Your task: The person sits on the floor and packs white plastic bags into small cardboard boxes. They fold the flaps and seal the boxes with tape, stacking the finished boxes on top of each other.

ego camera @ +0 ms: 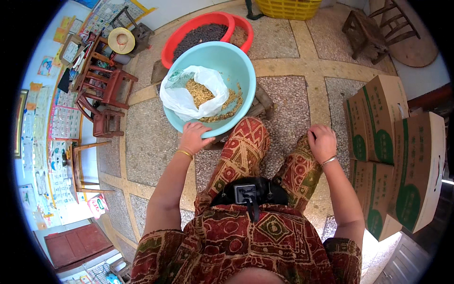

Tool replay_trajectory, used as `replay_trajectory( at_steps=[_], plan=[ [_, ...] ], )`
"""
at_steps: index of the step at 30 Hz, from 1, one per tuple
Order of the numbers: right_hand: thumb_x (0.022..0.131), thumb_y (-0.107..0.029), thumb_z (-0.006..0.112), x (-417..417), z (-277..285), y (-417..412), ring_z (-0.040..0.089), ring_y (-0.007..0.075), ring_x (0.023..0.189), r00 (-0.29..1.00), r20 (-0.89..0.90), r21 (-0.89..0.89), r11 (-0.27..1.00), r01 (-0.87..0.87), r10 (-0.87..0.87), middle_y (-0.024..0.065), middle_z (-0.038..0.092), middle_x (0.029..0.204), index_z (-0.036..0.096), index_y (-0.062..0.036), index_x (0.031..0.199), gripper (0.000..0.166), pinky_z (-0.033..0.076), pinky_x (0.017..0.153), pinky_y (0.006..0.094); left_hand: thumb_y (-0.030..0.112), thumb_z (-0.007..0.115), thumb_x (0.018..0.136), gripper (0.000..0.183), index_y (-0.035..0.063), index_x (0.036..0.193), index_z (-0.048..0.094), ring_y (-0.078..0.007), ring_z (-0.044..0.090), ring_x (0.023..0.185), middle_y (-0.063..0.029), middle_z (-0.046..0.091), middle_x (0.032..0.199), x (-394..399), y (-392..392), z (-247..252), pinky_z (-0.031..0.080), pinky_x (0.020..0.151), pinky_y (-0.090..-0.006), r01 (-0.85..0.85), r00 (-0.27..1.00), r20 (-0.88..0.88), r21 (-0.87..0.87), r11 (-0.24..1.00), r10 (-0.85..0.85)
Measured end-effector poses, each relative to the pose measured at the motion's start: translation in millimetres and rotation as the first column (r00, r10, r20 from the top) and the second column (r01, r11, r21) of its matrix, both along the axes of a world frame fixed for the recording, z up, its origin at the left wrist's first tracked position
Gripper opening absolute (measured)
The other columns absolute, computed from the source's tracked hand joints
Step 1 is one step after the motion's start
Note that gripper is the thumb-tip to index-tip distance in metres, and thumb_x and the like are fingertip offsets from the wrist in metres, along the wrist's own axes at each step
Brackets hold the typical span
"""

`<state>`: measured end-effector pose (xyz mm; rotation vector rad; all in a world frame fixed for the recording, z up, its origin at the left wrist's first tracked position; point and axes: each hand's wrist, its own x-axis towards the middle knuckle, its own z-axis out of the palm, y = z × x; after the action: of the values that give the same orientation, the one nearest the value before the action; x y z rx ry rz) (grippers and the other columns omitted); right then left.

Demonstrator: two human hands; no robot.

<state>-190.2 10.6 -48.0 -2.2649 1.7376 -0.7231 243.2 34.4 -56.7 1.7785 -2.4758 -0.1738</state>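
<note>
My left hand (pixel 194 136) lies over the near rim of a light blue plastic basin (pixel 243 74), fingers over the edge and thumb outside it. Inside the basin sits a white plastic bag (pixel 173 101) with its mouth spread wide. Yellowish-brown grain-like pieces (pixel 199 93) fill the bag's opening, and more lie loose on the basin floor to its right. My right hand (pixel 322 142) rests on my right knee, loosely curled, with nothing visible in it. A low wooden stool (pixel 262 103) shows partly under the basin.
Behind the basin, two overlapping red plastic tubs (pixel 198 23) hold dark and brown loose material. Stacked cardboard boxes (pixel 376 120) stand at my right. Wooden chairs (pixel 110 88) line the left wall, with a straw hat (pixel 121 41) nearby. A yellow plastic basket (pixel 289 9) stands at the far wall.
</note>
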Motion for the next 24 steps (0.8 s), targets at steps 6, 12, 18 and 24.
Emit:
replay_trajectory(
  at_steps=[6,12,18,24],
  plan=[
    [0.075,-0.016,0.058,11,5,11,0.054,0.0261,0.087,0.997,-0.051,0.008,0.998,0.057,-0.057,0.0062,0.060,0.086,0.061,-0.0089,0.077,0.008,0.040,0.077,0.0379,0.030,0.065,0.069,0.028,0.0166,0.093,0.064,-0.0215,0.051,0.100,-0.0030,0.060,0.094,5,2,2,0.031,0.092,-0.0412,-0.016,0.999,0.038,0.015,1.000,0.016],
    [0.075,-0.018,0.058,12,16,31,0.054,0.0253,0.089,0.984,-0.132,-0.051,0.992,0.115,-0.121,0.0049,0.060,0.087,0.062,-0.0105,0.079,0.009,0.040,0.080,0.0378,0.027,0.065,0.070,0.030,0.0162,0.098,0.063,-0.0230,0.046,0.109,-0.0046,0.057,0.102,14,10,13,0.030,0.096,-0.0432,-0.059,0.997,0.053,0.076,0.995,0.055],
    [0.077,-0.017,0.056,2,7,37,0.055,0.0268,0.091,0.978,-0.171,-0.086,0.990,0.109,-0.123,0.0066,0.062,0.090,0.062,-0.0089,0.078,0.010,0.042,0.079,0.0387,0.017,0.069,0.067,0.051,0.0133,0.115,0.052,-0.0321,0.032,0.123,-0.0107,0.041,0.126,27,49,-14,0.022,0.103,-0.0481,-0.227,0.948,-0.278,-0.255,0.940,0.154],
    [0.076,-0.018,0.057,10,10,32,0.055,0.0269,0.087,0.971,-0.214,-0.097,0.991,0.091,-0.110,0.0070,0.062,0.088,0.062,-0.0102,0.076,0.010,0.043,0.077,0.0383,0.011,0.067,0.069,0.068,0.0076,0.129,0.036,-0.0379,0.024,0.127,-0.0218,0.025,0.137,32,79,-38,0.022,0.105,-0.0427,-0.464,0.795,-0.530,-0.219,0.858,0.294]
  ],
)
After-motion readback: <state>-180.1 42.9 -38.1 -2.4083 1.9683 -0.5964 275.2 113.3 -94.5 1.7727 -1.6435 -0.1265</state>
